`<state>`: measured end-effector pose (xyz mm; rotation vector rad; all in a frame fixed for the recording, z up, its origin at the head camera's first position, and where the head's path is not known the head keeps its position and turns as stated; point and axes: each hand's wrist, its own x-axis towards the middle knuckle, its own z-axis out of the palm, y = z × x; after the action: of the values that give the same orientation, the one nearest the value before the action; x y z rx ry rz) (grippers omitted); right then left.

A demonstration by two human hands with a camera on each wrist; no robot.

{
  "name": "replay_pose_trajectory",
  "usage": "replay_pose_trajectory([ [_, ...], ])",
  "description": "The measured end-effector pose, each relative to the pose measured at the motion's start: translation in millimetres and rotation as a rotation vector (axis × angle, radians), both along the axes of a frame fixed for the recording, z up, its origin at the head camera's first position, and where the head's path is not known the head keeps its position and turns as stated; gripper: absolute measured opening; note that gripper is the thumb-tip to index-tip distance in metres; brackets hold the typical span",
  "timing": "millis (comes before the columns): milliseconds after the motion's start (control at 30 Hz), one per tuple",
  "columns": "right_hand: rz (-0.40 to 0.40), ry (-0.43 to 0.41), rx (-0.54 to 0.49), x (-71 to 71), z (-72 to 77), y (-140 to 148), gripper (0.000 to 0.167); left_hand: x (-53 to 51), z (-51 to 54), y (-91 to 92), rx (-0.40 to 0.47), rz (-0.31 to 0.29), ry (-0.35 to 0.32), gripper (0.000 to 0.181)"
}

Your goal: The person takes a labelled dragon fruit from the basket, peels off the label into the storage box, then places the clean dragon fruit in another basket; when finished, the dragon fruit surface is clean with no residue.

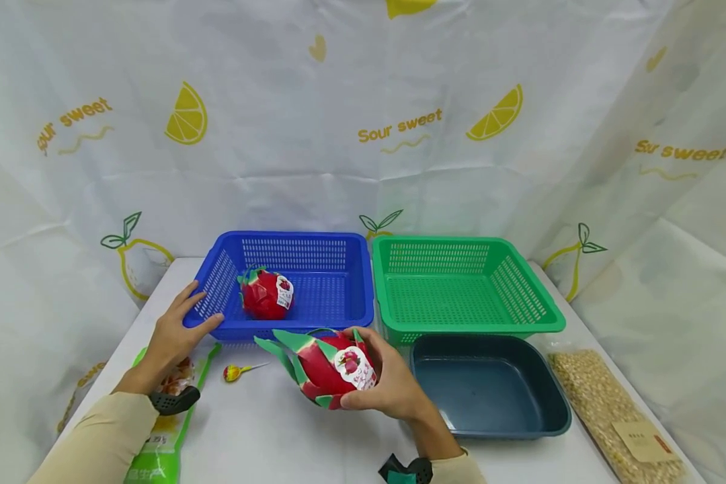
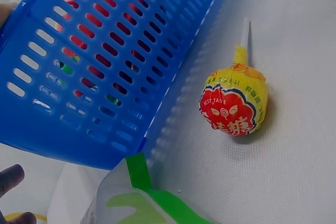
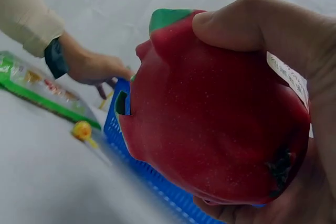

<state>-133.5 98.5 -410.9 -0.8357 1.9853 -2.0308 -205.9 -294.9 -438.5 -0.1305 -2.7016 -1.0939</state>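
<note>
"Where is the red dragon fruit (image 1: 323,370)?"

"In the right hand (image 1: 393,383). The thumb is on one side and the fingers curl round the other. It is up over the white table (image 1: 266,437), in front of the blue basket (image 1: 323,252)."

"And the left hand (image 1: 172,339)?"

"Its fingers are spread wide and touch the basket's left front corner. It isn't holding any fruit."

"What's in that basket?"

"Another dragon fruit (image 1: 259,297), on the left side."

"What else is near?"

"A lollipop (image 1: 232,373) lies in front of the basket. A green bag (image 1: 154,460) is under the left wrist."

"And on the right?"

"A green basket (image 1: 438,254), a dark blue tub (image 1: 484,390) just in front of it, and a bag of grain (image 1: 599,383)."
</note>
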Motion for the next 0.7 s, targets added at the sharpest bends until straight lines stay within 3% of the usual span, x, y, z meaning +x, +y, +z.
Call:
replay_pose_trajectory([
  [433, 0.049, -0.026, 0.067, -1.4, -53.4, 0.0, 0.083, -0.2, 1.8, 0.7, 0.014, 0.004, -0.012, 0.08],
  [700, 0.055, -0.006, 0.048, -3.4, -71.1, 3.4, 0.088, -0.5, 0.0, 0.0, 0.025, 0.001, -0.012, 0.08],
])
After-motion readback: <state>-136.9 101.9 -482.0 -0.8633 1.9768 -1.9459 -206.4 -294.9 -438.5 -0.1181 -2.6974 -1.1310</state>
